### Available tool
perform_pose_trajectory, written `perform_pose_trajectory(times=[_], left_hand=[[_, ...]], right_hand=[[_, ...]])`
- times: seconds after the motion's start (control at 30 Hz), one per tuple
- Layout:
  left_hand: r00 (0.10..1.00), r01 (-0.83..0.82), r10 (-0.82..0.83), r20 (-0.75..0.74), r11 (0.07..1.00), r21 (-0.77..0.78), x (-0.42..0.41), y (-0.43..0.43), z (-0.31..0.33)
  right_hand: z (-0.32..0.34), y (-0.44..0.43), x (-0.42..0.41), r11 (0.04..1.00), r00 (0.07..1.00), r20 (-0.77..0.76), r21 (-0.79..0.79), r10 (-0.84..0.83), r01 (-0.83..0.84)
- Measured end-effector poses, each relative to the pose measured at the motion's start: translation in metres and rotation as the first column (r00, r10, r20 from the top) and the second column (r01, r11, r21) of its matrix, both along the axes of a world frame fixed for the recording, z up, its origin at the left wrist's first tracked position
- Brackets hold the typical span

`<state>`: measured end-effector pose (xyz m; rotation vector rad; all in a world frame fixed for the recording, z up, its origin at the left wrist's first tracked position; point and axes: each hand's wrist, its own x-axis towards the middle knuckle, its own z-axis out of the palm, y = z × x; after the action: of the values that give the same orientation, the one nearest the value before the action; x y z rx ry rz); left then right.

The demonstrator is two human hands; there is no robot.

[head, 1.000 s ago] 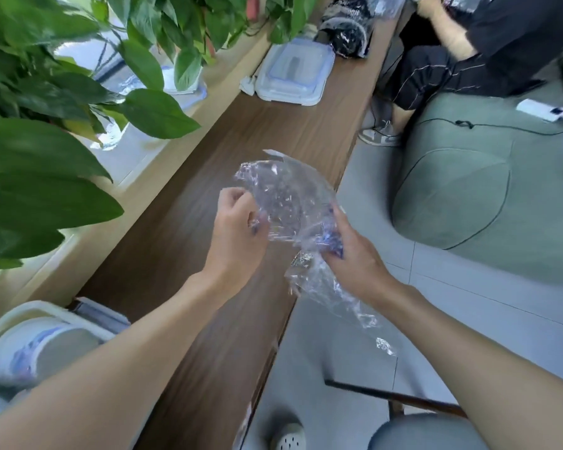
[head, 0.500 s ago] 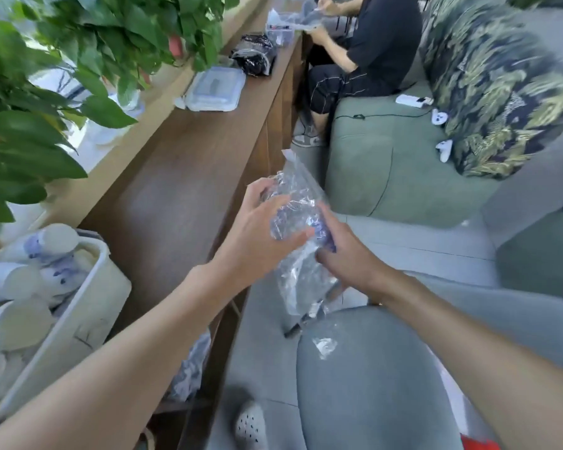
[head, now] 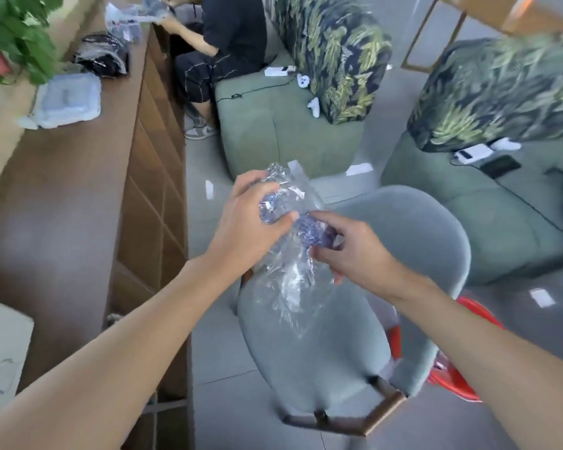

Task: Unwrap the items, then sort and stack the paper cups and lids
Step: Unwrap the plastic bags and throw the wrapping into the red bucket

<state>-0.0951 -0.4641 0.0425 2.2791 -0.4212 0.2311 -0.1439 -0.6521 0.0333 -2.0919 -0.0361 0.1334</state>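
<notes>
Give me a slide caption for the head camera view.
Both hands, left hand and right hand, crumple a clear plastic wrapper above a grey chair.

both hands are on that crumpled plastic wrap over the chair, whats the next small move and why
Probably carry the clear plastic wrap right and drop it at the red bin behind the grey chair. The left hand and right hand grip it bunched up in mid-air, and it looks empty, so it seems to be waste; whether the red thing really is a bin is unclear.

Home living room, green sofa (head: 273,131) carrying leaf-print cushions (head: 332,50), potted plant (head: 17,37) sitting along the wooden counter's (head: 62,190) far edge, grey chair (head: 403,254) standing on tiled floor (head: 215,352)
</notes>
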Motion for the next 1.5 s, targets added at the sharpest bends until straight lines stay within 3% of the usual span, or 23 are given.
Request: perform_pose_trajectory(times=[0.13, 0.33, 0.5, 0.67, 0.83, 0.97, 1.13, 1.3, 1.5], left_hand=[[0.98, 0.199, -0.199, -0.028, 0.98, 0.008, -0.03, -0.073, -0.003], [0.904, 0.421, -0.42, -0.077, 0.907, -0.009, -0.083, -0.203, -0.017], [0.809, 0.576, -0.573, -0.129, 0.818, -0.02, -0.14, -0.328, -0.054], [0.748, 0.649, -0.619, -0.239, 0.758, 0.066, -0.182, -0.424, -0.137], [0.76, 0.605, -0.499, -0.417, 0.777, 0.172, -0.183, -0.476, -0.254], [0.784, 0.581, -0.413, -0.463, 0.751, 0.314, -0.159, -0.503, -0.337], [0.707, 0.657, -0.438, -0.555, 0.697, 0.287, -0.127, -0.529, -0.423], [0.653, 0.693, -0.406, -0.639, 0.66, 0.29, -0.105, -0.532, -0.504], [0.617, 0.761, -0.384, -0.687, 0.513, 0.396, -0.101, -0.528, -0.573]], right_hand=[[-0.007, -0.068, -0.05, 0.953, 0.957, 0.135, -0.129, -0.258, 0.275], [-0.012, -0.194, -0.141, 0.782, 0.866, 0.221, -0.371, -0.449, 0.501], [-0.048, -0.306, -0.222, 0.662, 0.746, 0.171, -0.367, -0.643, 0.654], [-0.137, -0.394, -0.271, 0.562, 0.654, 0.123, -0.411, -0.746, 0.718], [-0.249, -0.44, -0.278, 0.58, 0.668, 0.054, -0.448, -0.742, 0.681], [-0.333, -0.461, -0.257, 0.579, 0.663, 0.019, -0.469, -0.748, 0.667], [-0.422, -0.47, -0.216, 0.57, 0.645, 0.006, -0.461, -0.764, 0.68], [-0.512, -0.473, -0.184, 0.603, 0.69, -0.019, -0.502, -0.724, 0.62], [-0.583, -0.477, -0.164, 0.687, 0.734, -0.141, -0.501, -0.665, 0.526]])
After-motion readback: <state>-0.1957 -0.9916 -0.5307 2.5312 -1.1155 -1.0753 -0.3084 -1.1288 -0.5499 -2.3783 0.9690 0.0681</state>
